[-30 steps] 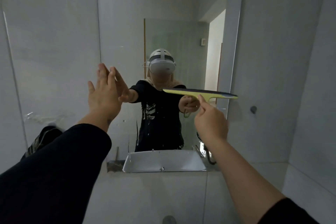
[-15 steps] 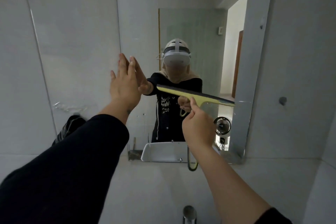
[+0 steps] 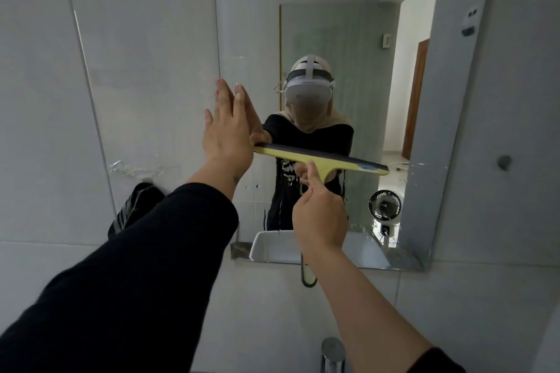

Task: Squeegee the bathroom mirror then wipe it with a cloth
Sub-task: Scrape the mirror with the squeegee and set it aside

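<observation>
Reaching up from the bottom corners of the view, two forearms are seen, the left one covered by a black sleeve (image 3: 127, 275). A chrome tap (image 3: 332, 353) is partly shown at the bottom edge. The right hand (image 3: 319, 216) is closed around the handle of a yellow squeegee (image 3: 321, 162), its thumb laid up along the neck. A dark loop hangs below that hand from the handle's end. The squeegee's dark blade is held against the mirror (image 3: 348, 24), roughly across the lower middle of the glass, tilted so that its right end sits lower. The left hand (image 3: 228, 130) is held flat and fully open, fingers together and pointing upward, pressed against the mirror at its left edge, with nothing held; the left end of the blade is just beside it. A dark striped cloth (image 3: 133, 209) hangs on the tiled wall (image 3: 91, 39) left of the mirror's lower left corner. Reflected in the glass are a white basin and a small black fan (image 3: 384, 205).
</observation>
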A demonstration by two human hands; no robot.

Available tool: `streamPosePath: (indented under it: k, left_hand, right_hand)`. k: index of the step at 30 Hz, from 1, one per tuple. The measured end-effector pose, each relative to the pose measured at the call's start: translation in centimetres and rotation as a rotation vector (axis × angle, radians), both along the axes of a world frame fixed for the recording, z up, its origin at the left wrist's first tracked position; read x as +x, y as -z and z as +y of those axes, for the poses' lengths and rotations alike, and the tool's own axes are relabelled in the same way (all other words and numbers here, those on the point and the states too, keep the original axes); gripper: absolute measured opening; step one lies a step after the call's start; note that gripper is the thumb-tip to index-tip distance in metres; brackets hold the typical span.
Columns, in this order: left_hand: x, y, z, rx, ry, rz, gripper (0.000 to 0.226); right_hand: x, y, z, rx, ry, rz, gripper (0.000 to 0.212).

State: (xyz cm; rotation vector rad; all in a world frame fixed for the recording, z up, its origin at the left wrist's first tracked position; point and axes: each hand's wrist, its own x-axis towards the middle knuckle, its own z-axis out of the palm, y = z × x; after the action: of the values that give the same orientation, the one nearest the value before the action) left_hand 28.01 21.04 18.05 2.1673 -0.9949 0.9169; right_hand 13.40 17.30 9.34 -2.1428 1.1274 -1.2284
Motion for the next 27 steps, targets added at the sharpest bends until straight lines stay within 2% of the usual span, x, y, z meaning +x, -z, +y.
streamPosePath:
  k: [5,9,13,18,24,27]
  left_hand:
    - [0.4,-0.1,-0.2,0.023,-0.022,0.001,0.107]
    - [0.8,-0.1,-0.2,0.043,-0.012,0.009,0.106]
    - [0.9,0.1,-0.2,0.049,0.003,0.02,0.111]
    - [0.8,0.2,-0.1,0.049,-0.007,-0.01,0.103]
    - [0.1,1.5,0.1,0.012,-0.027,-0.04,0.091]
    - [-0.6,3.1,0.0,-0.023,0.003,-0.04,0.085]
  right_hand:
    - [-0.1,0.1,0.7,-0.108,-0.041,0.158,0.062]
    - [0.6,-0.4,1.5,-0.275,-0.107,0.346,0.066]
    - [1.8,-0.5,1.6,-0.387,-0.146,0.442,0.07]
    - [1.4,0.0,0.5,-0.532,-0.134,0.555,0.071]
    - [0.3,0.1,-2.3,-0.704,-0.073,0.55,0.06]
    - [0.2,0.3,-3.3,-0.746,0.006,0.489,0.064]
